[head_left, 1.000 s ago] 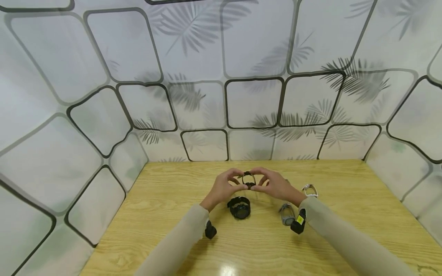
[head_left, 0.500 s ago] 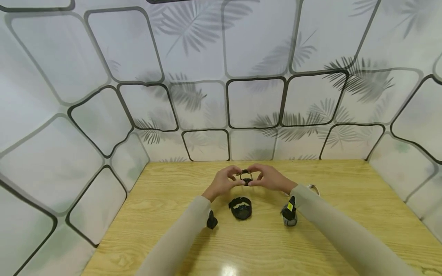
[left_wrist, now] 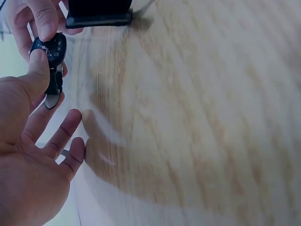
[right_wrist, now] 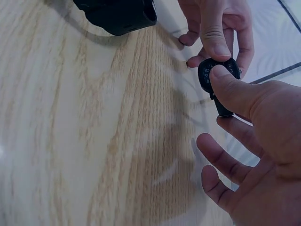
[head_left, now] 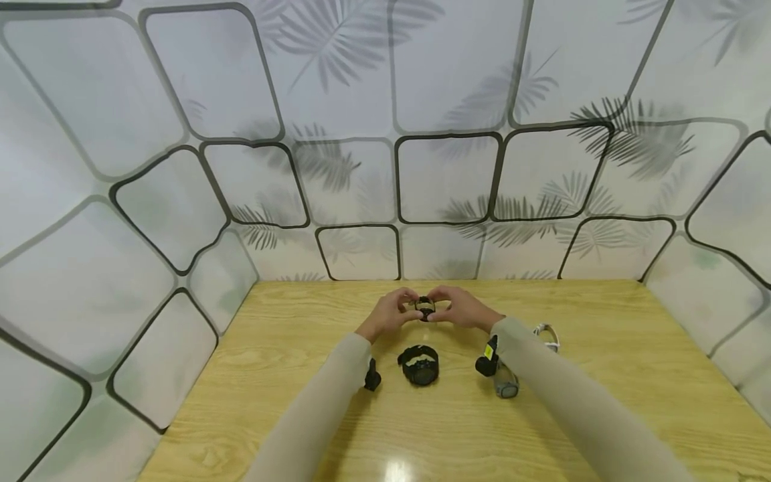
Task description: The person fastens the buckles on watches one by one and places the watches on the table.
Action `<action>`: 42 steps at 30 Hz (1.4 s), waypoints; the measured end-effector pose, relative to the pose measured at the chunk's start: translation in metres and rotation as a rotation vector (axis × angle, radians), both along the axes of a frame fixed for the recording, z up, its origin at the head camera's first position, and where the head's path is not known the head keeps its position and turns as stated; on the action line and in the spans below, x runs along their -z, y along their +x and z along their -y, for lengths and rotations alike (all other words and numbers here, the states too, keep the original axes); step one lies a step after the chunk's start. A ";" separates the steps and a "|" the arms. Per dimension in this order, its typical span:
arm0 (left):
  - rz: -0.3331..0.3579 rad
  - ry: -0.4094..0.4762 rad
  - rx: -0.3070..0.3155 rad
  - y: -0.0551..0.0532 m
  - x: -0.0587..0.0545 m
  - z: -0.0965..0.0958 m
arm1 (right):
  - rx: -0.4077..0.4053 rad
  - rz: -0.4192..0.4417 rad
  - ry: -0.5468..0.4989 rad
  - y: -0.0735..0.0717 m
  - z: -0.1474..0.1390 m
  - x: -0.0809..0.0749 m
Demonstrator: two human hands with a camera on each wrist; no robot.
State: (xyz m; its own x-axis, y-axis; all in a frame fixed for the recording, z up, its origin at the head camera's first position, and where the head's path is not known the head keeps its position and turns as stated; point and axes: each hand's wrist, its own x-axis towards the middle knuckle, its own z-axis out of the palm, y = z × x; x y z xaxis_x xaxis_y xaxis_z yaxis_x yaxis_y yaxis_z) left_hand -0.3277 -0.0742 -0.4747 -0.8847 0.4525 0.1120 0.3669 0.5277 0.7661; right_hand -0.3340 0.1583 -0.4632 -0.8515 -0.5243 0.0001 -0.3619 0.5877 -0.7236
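My left hand [head_left: 388, 316] and right hand [head_left: 462, 309] together hold a small black wristwatch [head_left: 424, 309] near the back of the table. In the left wrist view, both thumbs lie on the round black face of the watch [left_wrist: 57, 46], and its strap hangs below. The left hand [left_wrist: 28, 155] has its lower fingers spread loosely. Pale numerals show on the dial [right_wrist: 205, 75] in the right wrist view, where the right thumb [right_wrist: 230, 87] covers part of it. A bigger black wristwatch [head_left: 423, 373] stands on the table, nearer than the hands, its strap looped.
To the right, a grey watch [head_left: 506, 388] is partly hidden by the right wrist camera [head_left: 486, 360] and sleeve. Beyond the sleeve lies a white-strapped watch [head_left: 552, 346]. Patterned fabric [head_left: 446, 181] rises behind the wooden table [head_left: 271, 375] and along its sides.
Both hands have shifted slightly left and towards the back with the small watch. The right forearm has moved left, so the white-strapped watch shows more than half a second ago.
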 end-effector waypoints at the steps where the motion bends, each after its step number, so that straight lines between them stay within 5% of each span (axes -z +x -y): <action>1: -0.001 -0.001 -0.001 0.000 0.000 0.000 | 0.005 0.006 -0.001 -0.001 0.000 0.000; 20: -0.057 -0.088 0.001 0.002 0.005 -0.001 | 0.039 0.013 0.010 0.000 0.008 0.007; 42: -0.047 -0.113 -0.026 0.002 0.008 0.002 | 0.087 0.004 0.007 0.003 0.012 0.012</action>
